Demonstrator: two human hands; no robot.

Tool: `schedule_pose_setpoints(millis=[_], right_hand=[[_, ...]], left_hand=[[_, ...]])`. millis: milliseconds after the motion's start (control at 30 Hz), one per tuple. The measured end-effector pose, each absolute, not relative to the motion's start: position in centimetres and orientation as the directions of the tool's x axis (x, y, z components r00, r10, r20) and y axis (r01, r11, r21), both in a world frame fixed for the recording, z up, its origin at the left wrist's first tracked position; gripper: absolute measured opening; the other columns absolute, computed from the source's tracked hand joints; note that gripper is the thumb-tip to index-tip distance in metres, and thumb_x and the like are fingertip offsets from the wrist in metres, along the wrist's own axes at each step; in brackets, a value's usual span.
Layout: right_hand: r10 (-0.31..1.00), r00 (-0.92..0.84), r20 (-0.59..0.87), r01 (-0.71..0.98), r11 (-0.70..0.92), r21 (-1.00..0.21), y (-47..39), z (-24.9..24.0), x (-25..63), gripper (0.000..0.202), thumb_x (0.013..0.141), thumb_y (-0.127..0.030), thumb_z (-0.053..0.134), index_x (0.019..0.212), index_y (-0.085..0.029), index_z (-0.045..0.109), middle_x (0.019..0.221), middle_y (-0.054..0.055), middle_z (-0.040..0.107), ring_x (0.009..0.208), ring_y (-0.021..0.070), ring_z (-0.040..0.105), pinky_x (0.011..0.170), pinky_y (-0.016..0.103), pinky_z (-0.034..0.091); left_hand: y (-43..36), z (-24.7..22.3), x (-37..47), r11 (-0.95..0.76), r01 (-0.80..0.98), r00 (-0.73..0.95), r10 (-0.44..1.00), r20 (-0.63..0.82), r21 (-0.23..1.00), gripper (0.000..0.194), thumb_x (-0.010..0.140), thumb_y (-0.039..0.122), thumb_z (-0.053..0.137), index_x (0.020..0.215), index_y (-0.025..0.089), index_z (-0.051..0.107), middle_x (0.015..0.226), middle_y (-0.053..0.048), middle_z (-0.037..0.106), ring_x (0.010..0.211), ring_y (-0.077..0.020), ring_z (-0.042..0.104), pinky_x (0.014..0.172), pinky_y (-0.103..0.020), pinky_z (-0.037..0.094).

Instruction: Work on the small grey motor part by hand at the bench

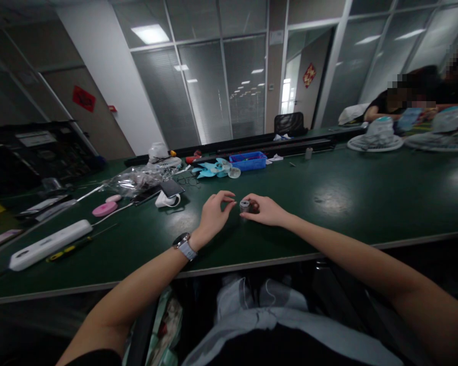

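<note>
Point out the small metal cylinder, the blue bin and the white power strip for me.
Small metal cylinder (245, 207): head view, on its side.
Blue bin (254, 164): head view, on its near wall.
White power strip (52, 245): head view, mid-length on its casing.

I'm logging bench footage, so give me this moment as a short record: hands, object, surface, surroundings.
Right hand: thumb and fingers around a small grey cylinder
Left hand: thumb and forefinger apart, close to the cylinder
Left wrist: watch
Surface: green tabletop
Beyond the hands: blue tray, light-blue blades
Left side: white power strip, pink disc
</note>
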State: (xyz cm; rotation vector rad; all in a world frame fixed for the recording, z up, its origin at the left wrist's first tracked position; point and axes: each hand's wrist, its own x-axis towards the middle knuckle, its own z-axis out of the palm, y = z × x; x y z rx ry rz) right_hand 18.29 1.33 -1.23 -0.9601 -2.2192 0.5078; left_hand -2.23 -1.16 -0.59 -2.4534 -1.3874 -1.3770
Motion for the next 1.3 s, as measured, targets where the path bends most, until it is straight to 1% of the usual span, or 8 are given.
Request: schedule_pose_setpoints(millis=[67, 133, 300, 400, 500, 633, 867, 1300], right_hand=[[0.722, -0.554, 0.414, 0.458, 0.680, -0.573, 1.26, -1.19, 18.28, 0.038, 0.077, -0.041, 0.069, 0.107, -0.019, 0.060, 0.088, 0.002, 0.068, 0.066, 0.0135, 0.060, 0.062, 0.025, 0.045], [0.690, -0.594, 0.414, 0.433, 0.708, -0.558, 1.18, -1.12, 18.28, 0.040, 0.078, -0.042, 0.068, 0.110, -0.019, 0.060, 0.085, 0.002, 0.067, 0.067, 0.0138, 0.059, 0.062, 0.025, 0.044], [0.631, -0.665, 0.399, 0.391, 0.750, -0.534, 1.21, -1.16, 18.28, 0.041, 0.079, -0.044, 0.068, 0.110, -0.018, 0.059, 0.078, 0.001, 0.064, 0.068, 0.0150, 0.059, 0.064, 0.026, 0.044], [0.623, -0.671, 0.401, 0.391, 0.758, -0.522, 1.32, -1.32, 18.26, 0.040, 0.079, -0.044, 0.068, 0.107, -0.017, 0.059, 0.079, 0.001, 0.064, 0.069, 0.0152, 0.059, 0.064, 0.026, 0.044], [0.623, -0.673, 0.398, 0.400, 0.759, -0.513, 1.37, -1.40, 18.24, 0.043, 0.079, -0.045, 0.068, 0.110, -0.016, 0.059, 0.079, 0.002, 0.064, 0.069, 0.0153, 0.058, 0.063, 0.025, 0.043], [0.627, -0.675, 0.388, 0.400, 0.753, -0.521, 1.29, -1.32, 18.22, 0.046, 0.080, -0.046, 0.067, 0.112, -0.016, 0.058, 0.079, 0.002, 0.065, 0.069, 0.0154, 0.058, 0.062, 0.025, 0.042], [0.628, -0.680, 0.379, 0.395, 0.749, -0.532, 1.17, -1.13, 18.19, 0.047, 0.080, -0.045, 0.068, 0.114, -0.016, 0.057, 0.080, 0.002, 0.065, 0.069, 0.0155, 0.059, 0.063, 0.025, 0.043], [0.615, -0.685, 0.390, 0.388, 0.762, -0.519, 1.05, -1.00, 18.25, 0.045, 0.081, -0.045, 0.066, 0.114, -0.016, 0.057, 0.080, 0.002, 0.065, 0.069, 0.0150, 0.058, 0.063, 0.025, 0.042]], left_hand=[[-1.45, -0.22, -2.02, -0.639, 0.667, 0.188, 0.641, 0.744, 0.382, 0.019, 0.086, 0.018, 0.062, 0.104, 0.022, 0.059, 0.096, -0.003, 0.070, 0.091, -0.0188, 0.065, 0.081, -0.033, 0.049], [-1.68, -0.02, -1.84, -0.676, 0.637, 0.204, 0.612, 0.764, 0.371, 0.017, 0.086, 0.018, 0.062, 0.102, 0.021, 0.059, 0.097, -0.003, 0.068, 0.091, -0.0177, 0.065, 0.082, -0.033, 0.050], [-1.80, -0.18, -1.47, -0.752, 0.529, 0.272, 0.589, 0.761, 0.393, 0.016, 0.087, 0.020, 0.062, 0.103, 0.020, 0.059, 0.101, -0.006, 0.066, 0.091, -0.0169, 0.067, 0.082, -0.032, 0.053], [-1.65, -0.35, -1.37, -0.758, 0.511, 0.278, 0.592, 0.757, 0.405, 0.020, 0.087, 0.020, 0.063, 0.106, 0.020, 0.057, 0.102, -0.006, 0.066, 0.094, -0.0182, 0.067, 0.085, -0.033, 0.053], [-1.51, -0.43, -1.37, -0.762, 0.500, 0.292, 0.596, 0.748, 0.412, 0.023, 0.086, 0.021, 0.064, 0.108, 0.020, 0.056, 0.100, -0.006, 0.067, 0.095, -0.0197, 0.067, 0.086, -0.035, 0.053], [-1.53, -0.39, -1.36, -0.771, 0.500, 0.307, 0.583, 0.752, 0.394, 0.022, 0.086, 0.021, 0.064, 0.106, 0.020, 0.057, 0.099, -0.006, 0.067, 0.093, -0.0193, 0.067, 0.083, -0.035, 0.053], [-1.85, -0.04, -1.35, -0.785, 0.547, 0.322, 0.519, 0.792, 0.292, 0.014, 0.086, 0.019, 0.064, 0.099, 0.020, 0.061, 0.093, -0.004, 0.067, 0.088, -0.0168, 0.064, 0.077, -0.031, 0.051], [-2.03, 0.20, -1.41, -0.779, 0.563, 0.361, 0.533, 0.766, 0.277, 0.012, 0.087, 0.019, 0.062, 0.099, 0.019, 0.061, 0.091, -0.003, 0.066, 0.088, -0.0164, 0.060, 0.077, -0.029, 0.050]])
